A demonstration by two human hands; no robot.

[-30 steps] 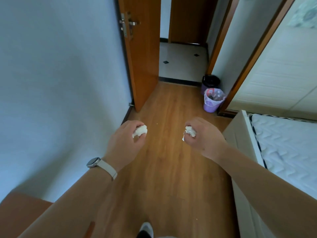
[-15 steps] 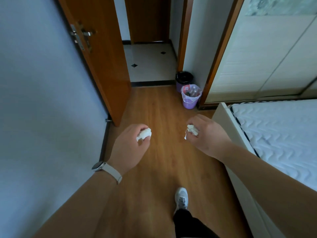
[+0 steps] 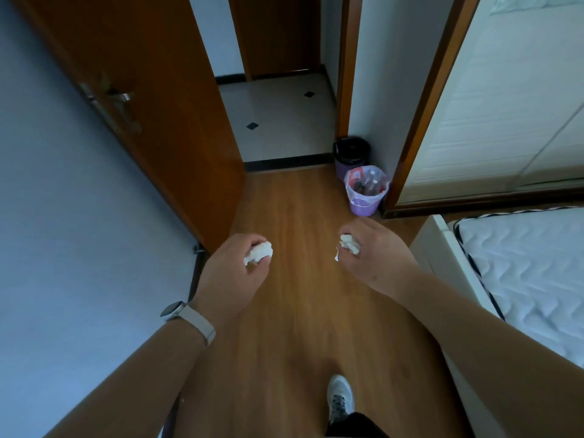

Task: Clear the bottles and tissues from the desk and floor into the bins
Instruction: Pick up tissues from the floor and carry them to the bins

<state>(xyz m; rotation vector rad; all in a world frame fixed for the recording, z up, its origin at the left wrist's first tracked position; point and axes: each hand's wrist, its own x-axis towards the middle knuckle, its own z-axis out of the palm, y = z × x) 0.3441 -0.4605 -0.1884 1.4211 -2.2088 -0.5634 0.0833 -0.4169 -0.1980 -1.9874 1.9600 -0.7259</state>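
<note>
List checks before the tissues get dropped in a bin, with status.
1. Grip of left hand on left tissue: ok.
2. Grip of right hand on right tissue: ok.
3. Bins in view, black-lined bin and clear-lined bin: ok.
4. Hands above a bin: not ok, both are short of them.
5. Right bin for tissues: cannot tell; the clear-lined bin holds bottles, and the black-lined bin's inside is hidden.

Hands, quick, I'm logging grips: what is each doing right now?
Left hand: closed round a crumpled tissue.
Right hand: closed round a second tissue.
</note>
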